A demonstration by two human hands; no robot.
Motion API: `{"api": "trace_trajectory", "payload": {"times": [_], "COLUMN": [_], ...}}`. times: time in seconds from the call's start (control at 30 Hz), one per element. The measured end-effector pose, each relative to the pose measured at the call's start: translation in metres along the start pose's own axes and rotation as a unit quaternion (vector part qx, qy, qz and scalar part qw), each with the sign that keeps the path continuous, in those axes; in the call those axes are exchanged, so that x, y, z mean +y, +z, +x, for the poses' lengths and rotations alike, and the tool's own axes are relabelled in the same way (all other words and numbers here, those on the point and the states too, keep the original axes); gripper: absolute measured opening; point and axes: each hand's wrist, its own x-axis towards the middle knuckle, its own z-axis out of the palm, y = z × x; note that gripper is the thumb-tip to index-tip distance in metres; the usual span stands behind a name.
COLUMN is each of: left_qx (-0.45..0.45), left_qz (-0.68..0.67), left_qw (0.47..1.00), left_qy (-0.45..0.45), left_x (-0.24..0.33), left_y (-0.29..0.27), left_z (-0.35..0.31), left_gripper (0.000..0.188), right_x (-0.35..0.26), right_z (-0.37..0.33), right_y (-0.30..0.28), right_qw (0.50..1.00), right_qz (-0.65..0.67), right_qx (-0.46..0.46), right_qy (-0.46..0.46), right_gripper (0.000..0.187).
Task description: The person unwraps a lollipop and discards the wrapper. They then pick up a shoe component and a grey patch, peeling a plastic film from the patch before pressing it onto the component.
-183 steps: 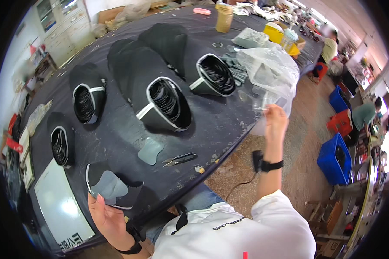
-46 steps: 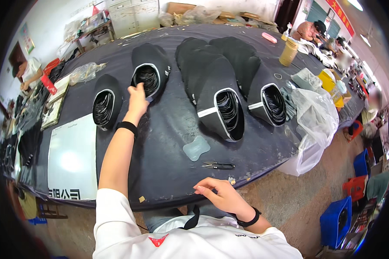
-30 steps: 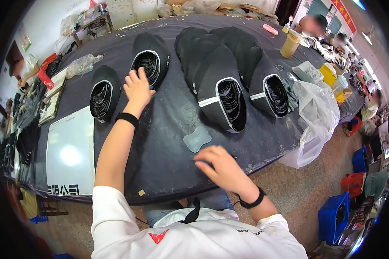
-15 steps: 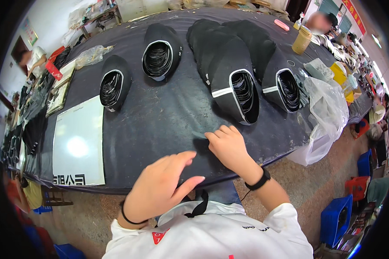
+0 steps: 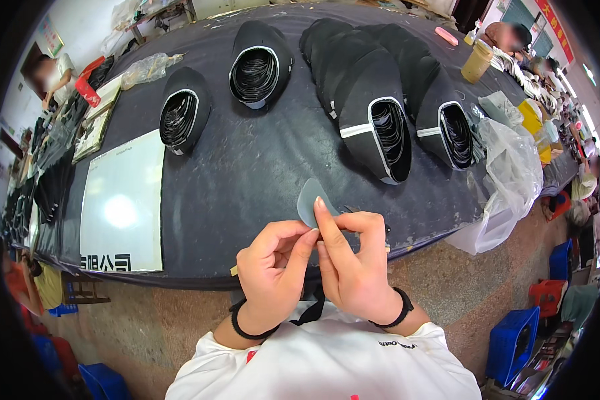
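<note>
A thin, translucent grey-green curved plastic piece [image 5: 309,198] stands up between my fingertips in front of my body. My left hand [image 5: 271,263] pinches its lower edge between thumb and forefinger. My right hand [image 5: 355,265] grips it as well, with the forefinger laid along its face; my fingers cover the piece's lower part. Beyond my hands, nested black shoe uppers with white-edged openings lie on the table: two long stacks [image 5: 357,73] [image 5: 435,83] to the right, and two shorter ones, a middle stack [image 5: 265,38] and a left stack [image 5: 192,83].
A dark sheet covers the table [image 5: 233,200]. A glossy white board [image 5: 123,200] lies at left. Clear plastic bags [image 5: 507,180] hang over the right edge, near a jar of yellowish stuff [image 5: 477,62]. Blue crates [image 5: 511,343] stand on the floor. Other people sit at far left and far right.
My left hand has come over to my right hand and now pinches the plastic piece too. My right hand has drawn the piece nearer and raised it upright. The view has shifted slightly.
</note>
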Motion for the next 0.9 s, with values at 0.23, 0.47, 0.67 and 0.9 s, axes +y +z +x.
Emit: {"api": "trace_trajectory", "payload": {"times": [0.23, 0.47, 0.67, 0.9], "left_qx": [0.004, -0.007, -0.031, -0.097], "left_qz": [0.005, 0.0, -0.013, 0.067], "left_qw": [1.0, 0.999, 0.999, 0.992], "left_qy": [0.025, 0.044, 0.016, 0.046], "left_x": [-0.003, -0.003, -0.004, -0.008], "left_y": [0.001, -0.005, -0.008, -0.011], "left_z": [0.008, 0.008, 0.008, 0.009], "left_gripper": [0.007, 0.005, 0.005, 0.008], "right_x": [0.005, 0.004, 0.01, 0.013], "right_z": [-0.001, 0.0, 0.002, 0.004], "right_y": [-0.002, -0.013, -0.02, -0.016], "right_qw": [0.998, 0.984, 0.974, 0.973], "right_qz": [0.068, 0.168, 0.204, 0.219], "right_qx": [-0.012, -0.059, -0.089, -0.036], "right_qy": [-0.011, 0.023, 0.031, 0.068], "right_gripper": [0.045, 0.043, 0.039, 0.022]}}
